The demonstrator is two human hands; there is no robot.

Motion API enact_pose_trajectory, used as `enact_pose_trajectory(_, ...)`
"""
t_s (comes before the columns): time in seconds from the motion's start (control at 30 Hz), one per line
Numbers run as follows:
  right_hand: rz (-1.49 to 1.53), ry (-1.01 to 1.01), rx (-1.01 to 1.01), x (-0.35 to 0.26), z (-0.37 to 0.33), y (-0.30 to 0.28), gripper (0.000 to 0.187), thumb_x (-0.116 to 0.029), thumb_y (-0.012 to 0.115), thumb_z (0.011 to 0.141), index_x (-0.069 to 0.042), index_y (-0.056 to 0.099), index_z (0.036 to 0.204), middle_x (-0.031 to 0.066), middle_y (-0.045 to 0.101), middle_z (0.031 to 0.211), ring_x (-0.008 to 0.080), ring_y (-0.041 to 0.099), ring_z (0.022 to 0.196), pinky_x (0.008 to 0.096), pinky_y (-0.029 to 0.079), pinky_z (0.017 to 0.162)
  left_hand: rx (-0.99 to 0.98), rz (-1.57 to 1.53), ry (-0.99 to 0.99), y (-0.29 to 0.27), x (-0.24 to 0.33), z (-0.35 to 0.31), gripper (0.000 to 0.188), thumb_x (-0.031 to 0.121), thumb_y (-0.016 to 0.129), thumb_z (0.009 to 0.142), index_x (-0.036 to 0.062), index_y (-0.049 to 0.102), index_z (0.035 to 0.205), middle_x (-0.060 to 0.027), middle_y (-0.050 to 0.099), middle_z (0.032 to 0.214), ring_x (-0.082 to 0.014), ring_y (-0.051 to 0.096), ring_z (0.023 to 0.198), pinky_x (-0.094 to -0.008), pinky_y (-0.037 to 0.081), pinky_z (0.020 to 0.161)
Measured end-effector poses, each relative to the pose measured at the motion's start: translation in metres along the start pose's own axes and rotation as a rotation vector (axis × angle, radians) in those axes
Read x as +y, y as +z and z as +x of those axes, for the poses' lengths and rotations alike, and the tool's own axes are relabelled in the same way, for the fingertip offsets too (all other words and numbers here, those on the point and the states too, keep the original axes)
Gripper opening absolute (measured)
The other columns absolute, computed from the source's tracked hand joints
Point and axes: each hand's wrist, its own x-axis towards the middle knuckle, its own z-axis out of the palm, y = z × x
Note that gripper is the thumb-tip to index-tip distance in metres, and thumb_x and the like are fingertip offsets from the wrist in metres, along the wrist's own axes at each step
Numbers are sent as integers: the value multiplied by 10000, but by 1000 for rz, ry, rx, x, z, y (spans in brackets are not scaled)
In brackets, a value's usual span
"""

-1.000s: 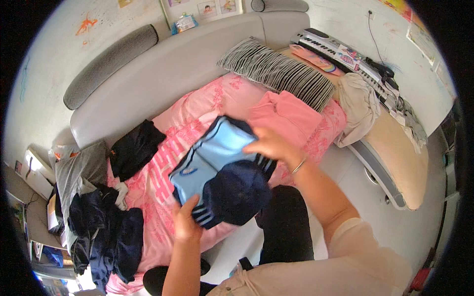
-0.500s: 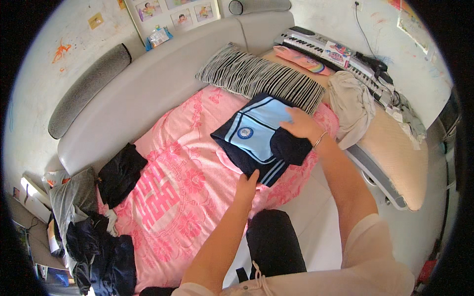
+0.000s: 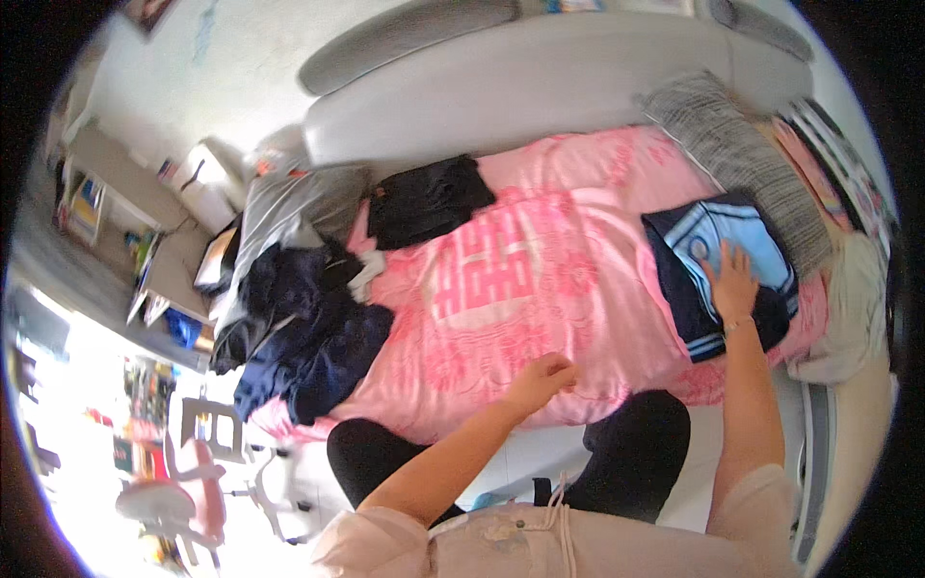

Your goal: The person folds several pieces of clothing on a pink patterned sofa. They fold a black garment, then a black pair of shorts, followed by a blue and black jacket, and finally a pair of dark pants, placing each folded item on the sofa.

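Blurred and strongly bent toward the rim, so small details hard to make out; bright glare in the lower left corner, washing out the pink-and-white chair (image 3: 183, 482) and the floor there. Folded navy and light-blue garment (image 3: 727, 275) lying at the right end of the bed, on the pink printed bedspread (image 3: 501, 289), just beside the grey striped pillow (image 3: 737, 159); its near part hidden under the right hand (image 3: 730, 282) and wrist. Right hand spread open, fingers apart, palm flat on top of this garment, pressing and not gripping. Left hand (image 3: 541, 376) well apart from it, resting on the near edge of the bedspread, fingers curled loosely; impossible to tell whether a fold of the cloth is pinched inside. Small folded black garment (image 3: 424, 197) farther back on the bed, near the grey headboard (image 3: 511, 96). Loose heap of dark-blue clothes (image 3: 308, 337) at the left end, partly over grey cloth, single pieces not distinguishable.
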Motion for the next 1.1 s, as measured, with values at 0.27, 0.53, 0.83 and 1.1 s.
enact_pose_trajectory(0.27,774,-248,14,-146,-84,-91,335,-226,599,857,6,584,1098,203,613,1034,356,582,988,438,450,849,578,-97,-4,-127,-62,-106,193,187,630,860,7,643,929,-54,656,830,-156,625,743,-281,485,682)
enact_pose_trajectory(0.53,1061,-522,-691,-288,-245,-98,300,-236,623,848,-5,611,1040,184,667,936,302,663,881,385,518,765,1224,1022,16,-248,-67,-180,549,180,740,705,45,554,1204,-160,532,1233,-325,491,1161,-448,404,963)
enact_pose_trajectory(0.83,1316,-514,-1006,-341,-273,-125,367,-338,626,881,-13,623,1051,119,678,935,227,663,869,352,513,752,1196,943,-293,-292,-86,-223,189,245,631,797,70,634,870,-142,669,927,-331,631,926,-474,456,808)
enact_pose_trajectory(1.1,2064,502,-1385,-366,-237,-177,672,-614,519,864,-67,552,1252,73,601,1184,251,583,1033,415,461,911,677,324,507,-111,-21,-172,175,143,650,808,-11,568,824,-222,571,795,-401,566,759,-426,455,645)
